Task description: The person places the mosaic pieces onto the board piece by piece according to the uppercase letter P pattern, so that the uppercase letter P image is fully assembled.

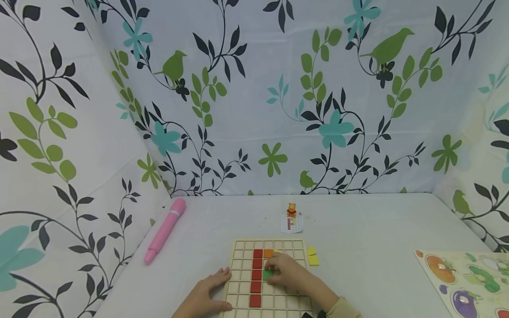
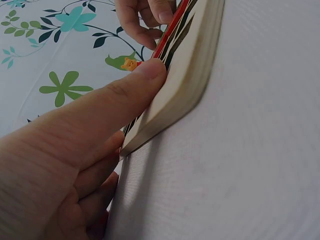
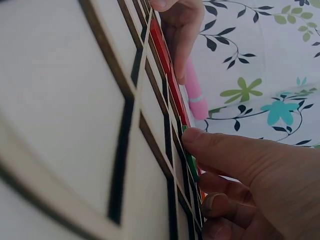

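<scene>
A wooden grid board (image 1: 238, 289) lies on the white table. Red square tiles (image 1: 256, 287) fill a column of its cells, with an orange tile (image 1: 268, 253) beside the top one. My right hand (image 1: 292, 274) is over the board and pinches a green tile (image 1: 267, 274) beside the red column. In the right wrist view, the thumb (image 3: 197, 137) touches that green tile (image 3: 190, 157), while the other fingers curl past it. My left hand (image 1: 204, 293) rests against the board's left edge, thumb and fingers spread. A yellow piece (image 1: 277, 251) near the orange tile is partly hidden by the right hand.
Yellow pieces (image 1: 313, 259) lie right of the board. Behind it are a small bear figure (image 1: 292, 210) and a printed grid card (image 1: 291, 224). A pink marker-shaped stick (image 1: 165, 232) lies at left, a vegetable picture board (image 1: 457, 282) at right. Patterned cloth (image 1: 254, 110) surrounds the table.
</scene>
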`<state>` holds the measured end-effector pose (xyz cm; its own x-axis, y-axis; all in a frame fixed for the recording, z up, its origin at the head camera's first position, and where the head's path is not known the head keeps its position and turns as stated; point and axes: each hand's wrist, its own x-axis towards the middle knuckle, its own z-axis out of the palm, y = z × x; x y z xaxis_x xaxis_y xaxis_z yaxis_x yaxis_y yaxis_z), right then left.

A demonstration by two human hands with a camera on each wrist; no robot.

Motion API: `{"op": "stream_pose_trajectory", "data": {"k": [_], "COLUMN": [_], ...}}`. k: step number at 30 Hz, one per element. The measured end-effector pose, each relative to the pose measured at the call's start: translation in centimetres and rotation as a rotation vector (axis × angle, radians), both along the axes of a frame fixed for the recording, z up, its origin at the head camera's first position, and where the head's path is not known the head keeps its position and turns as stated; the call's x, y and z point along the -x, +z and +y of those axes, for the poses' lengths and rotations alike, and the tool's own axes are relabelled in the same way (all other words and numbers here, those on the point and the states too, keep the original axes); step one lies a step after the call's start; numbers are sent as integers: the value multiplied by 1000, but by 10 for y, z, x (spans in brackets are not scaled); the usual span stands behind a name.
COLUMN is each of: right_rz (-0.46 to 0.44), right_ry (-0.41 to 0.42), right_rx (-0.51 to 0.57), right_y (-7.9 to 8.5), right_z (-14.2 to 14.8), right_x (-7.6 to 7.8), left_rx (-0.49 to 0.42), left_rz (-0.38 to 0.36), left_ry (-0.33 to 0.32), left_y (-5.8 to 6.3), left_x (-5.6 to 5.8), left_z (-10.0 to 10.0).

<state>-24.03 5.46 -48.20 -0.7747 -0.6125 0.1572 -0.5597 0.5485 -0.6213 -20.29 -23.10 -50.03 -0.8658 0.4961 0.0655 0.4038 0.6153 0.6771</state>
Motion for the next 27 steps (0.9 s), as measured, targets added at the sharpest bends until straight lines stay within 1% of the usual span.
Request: {"op": "stream_pose_trajectory", "data": {"k": [4, 10, 13, 17, 19, 22, 27], "right_rz": [14, 28, 94, 203, 228, 231, 192], "right_ry": [-6, -5, -4, -84, -145, -221, -328], "right_rx": [8, 63, 91, 107, 92, 71, 62], "right_y": [3, 19, 30, 42, 45, 47, 44], "right_z": [0, 8, 18, 40, 52, 67, 80], "right_x": [-2, -4, -1, 7, 10, 14, 20], "left_rx": [-5, 7, 12, 5, -1, -6, 2], "left_rz": [-10, 17, 15, -2, -5, -5, 18], "left_ry": [3, 1, 7, 10, 5, -4, -2], "left_y": [0, -2, -3, -4, -3, -2, -2], "left_x": [0, 0, 1, 2, 2, 1, 0], "left_z": [0, 0, 0, 1, 2, 2, 0]}}
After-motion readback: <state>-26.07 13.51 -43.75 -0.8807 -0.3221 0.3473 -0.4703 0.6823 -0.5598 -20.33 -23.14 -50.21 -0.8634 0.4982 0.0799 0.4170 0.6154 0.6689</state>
